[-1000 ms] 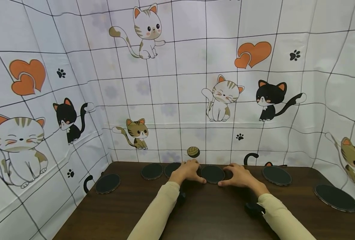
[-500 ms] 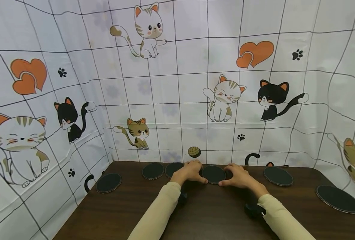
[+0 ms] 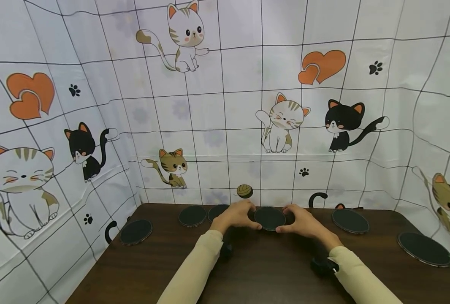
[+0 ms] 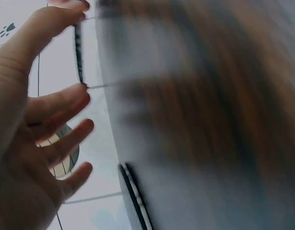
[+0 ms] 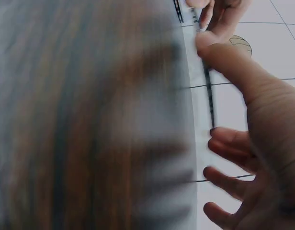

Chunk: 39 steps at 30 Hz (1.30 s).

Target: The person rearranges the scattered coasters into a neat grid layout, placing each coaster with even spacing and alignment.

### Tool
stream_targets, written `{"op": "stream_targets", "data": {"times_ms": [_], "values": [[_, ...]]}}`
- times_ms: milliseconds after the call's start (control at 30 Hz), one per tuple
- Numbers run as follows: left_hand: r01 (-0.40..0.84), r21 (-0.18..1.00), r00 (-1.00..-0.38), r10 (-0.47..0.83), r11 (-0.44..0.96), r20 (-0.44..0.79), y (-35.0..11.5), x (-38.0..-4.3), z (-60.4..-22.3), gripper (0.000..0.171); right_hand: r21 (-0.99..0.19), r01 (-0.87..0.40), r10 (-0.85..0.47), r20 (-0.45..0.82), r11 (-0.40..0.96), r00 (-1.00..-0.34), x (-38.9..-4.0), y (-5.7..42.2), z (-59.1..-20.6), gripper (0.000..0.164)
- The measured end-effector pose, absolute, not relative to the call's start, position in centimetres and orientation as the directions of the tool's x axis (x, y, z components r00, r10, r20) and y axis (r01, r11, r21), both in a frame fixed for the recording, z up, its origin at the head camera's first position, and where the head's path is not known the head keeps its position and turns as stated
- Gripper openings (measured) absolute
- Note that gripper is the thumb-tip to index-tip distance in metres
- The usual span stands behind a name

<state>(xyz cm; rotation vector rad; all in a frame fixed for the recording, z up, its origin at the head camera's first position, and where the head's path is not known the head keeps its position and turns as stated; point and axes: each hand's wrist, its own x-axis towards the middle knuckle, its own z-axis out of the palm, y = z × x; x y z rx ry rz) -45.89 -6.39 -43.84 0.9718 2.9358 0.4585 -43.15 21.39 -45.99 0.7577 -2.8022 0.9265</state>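
Note:
A flat round black coaster (image 3: pixel 269 218) is held between my two hands near the table's back edge. My left hand (image 3: pixel 235 215) spans its left side, with thumb and index fingertips on the rim. In the left wrist view, the coaster (image 4: pixel 79 52) appears edge-on, a gap between it and the table; the other fingers are spread. My right hand (image 3: pixel 302 221) grips the opposite side the same way. Its thumb and index finger stand at the ends of the coaster (image 5: pixel 209 91) in the right wrist view, the remaining fingers free of it.
More black round coasters lie on the dark wooden table (image 3: pixel 270 274): one at far left (image 3: pixel 136 232), a coaster (image 3: pixel 192 215) and a partly hidden coaster (image 3: pixel 216 210) left of my hands, two at right (image 3: pixel 350 221). A cat-print curtain (image 3: pixel 225 118) surrounds the table's back and sides.
The coaster and both hands sit slightly higher than before, and my left wrist has swung a little to the left. The whole head view has shifted slightly. The other coasters stay in place.

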Motion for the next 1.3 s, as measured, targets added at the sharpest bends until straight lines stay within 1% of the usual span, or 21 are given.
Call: {"op": "stream_targets", "data": {"times_ms": [133,300,433,567,800,900,1067,1300], "values": [[0.595,0.317,-0.798,0.59,0.738,0.125,-6.9,-45.5,-43.1,0.068,-0.529,-0.523,-0.43,0.298,0.669,-0.852,-42.7,21.2,-44.8,0.077],[0.596,0.329,-0.797,0.589,0.732,0.134,-7.5,-44.3,-42.6,0.07,-0.52,-0.53,-0.434,0.305,0.67,-0.848,-41.6,21.0,-44.1,0.078],[0.609,0.358,-0.787,0.595,0.708,0.164,-7.9,-43.5,-41.9,0.069,-0.512,-0.539,-0.418,0.34,0.669,-0.842,-40.7,20.9,-43.3,0.08],[0.624,0.372,-0.776,0.601,0.687,0.193,-8.7,-42.1,-41.9,0.07,-0.526,-0.56,-0.424,0.366,0.64,-0.828,-39.6,20.6,-43.2,0.078],[0.636,0.315,-0.772,0.584,0.704,0.252,-10.2,-40.1,-41.5,0.071,-0.52,-0.584,-0.444,0.38,0.623,-0.811,-38.7,19.5,-43.7,0.078],[0.622,0.339,-0.783,0.569,0.706,0.252,-11.0,-39.3,-41.7,0.071,-0.525,-0.601,-0.463,0.383,0.603,-0.799,-38.4,18.8,-43.8,0.077],[0.61,0.391,-0.792,0.551,0.689,0.264,-12.2,-38.1,-41.1,0.072,-0.532,-0.623,-0.494,0.383,0.574,-0.781,-37.8,18.0,-42.9,0.078],[0.615,0.379,-0.788,0.558,0.691,0.261,-13.4,-37.2,-40.8,0.071,-0.495,-0.633,-0.512,0.373,0.595,-0.774,-37.1,16.7,-42.1,0.081]]}}
